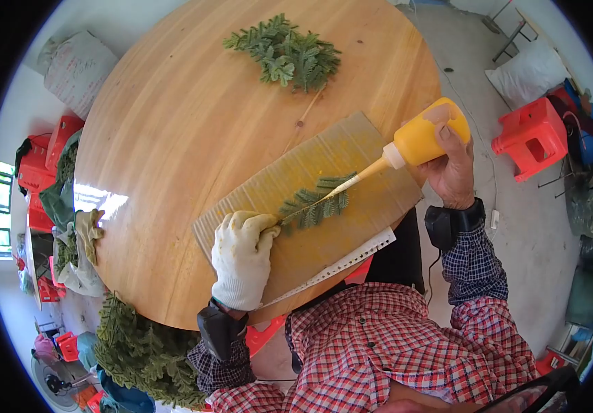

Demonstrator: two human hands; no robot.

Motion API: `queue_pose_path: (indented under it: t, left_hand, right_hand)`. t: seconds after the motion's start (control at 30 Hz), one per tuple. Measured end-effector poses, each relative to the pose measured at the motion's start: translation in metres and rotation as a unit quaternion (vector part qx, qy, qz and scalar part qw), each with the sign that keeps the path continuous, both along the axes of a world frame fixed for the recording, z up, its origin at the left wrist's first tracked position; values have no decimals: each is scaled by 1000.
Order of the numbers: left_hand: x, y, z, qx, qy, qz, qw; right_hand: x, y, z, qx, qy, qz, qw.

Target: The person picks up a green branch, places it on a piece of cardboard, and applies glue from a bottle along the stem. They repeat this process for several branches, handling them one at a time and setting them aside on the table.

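Observation:
My left hand (242,256), in a white knit glove, pinches the stem end of a small green fir-like sprig (320,206). The sprig lies across a flat piece of corrugated cardboard (255,199) spotted with yellow. My right hand (451,168), bare, is closed round a yellow squeeze bottle (428,134) with a long narrow nozzle. The bottle is tilted, and its nozzle tip reaches down to the middle of the sprig. I cannot tell whether anything is flowing from it.
A pile of green sprigs (289,55) lies at the far side of the round wooden table (165,138). A white perforated strip (337,265) runs along the cardboard's near edge. More greenery (141,351) is heaped at lower left. A red stool (530,138) stands at right.

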State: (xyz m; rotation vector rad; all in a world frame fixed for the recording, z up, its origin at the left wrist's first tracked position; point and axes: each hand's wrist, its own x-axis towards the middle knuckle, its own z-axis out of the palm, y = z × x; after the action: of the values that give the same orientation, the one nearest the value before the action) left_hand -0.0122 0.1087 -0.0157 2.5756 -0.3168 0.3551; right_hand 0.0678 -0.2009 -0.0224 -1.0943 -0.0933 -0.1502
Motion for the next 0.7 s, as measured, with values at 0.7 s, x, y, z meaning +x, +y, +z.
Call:
queue_pose_path:
  t: [0.7]
  left_hand:
    - [2, -1, -2, -14, 0, 0, 1000]
  right_hand:
    - [10, -37, -11, -8, 15, -27, 999]
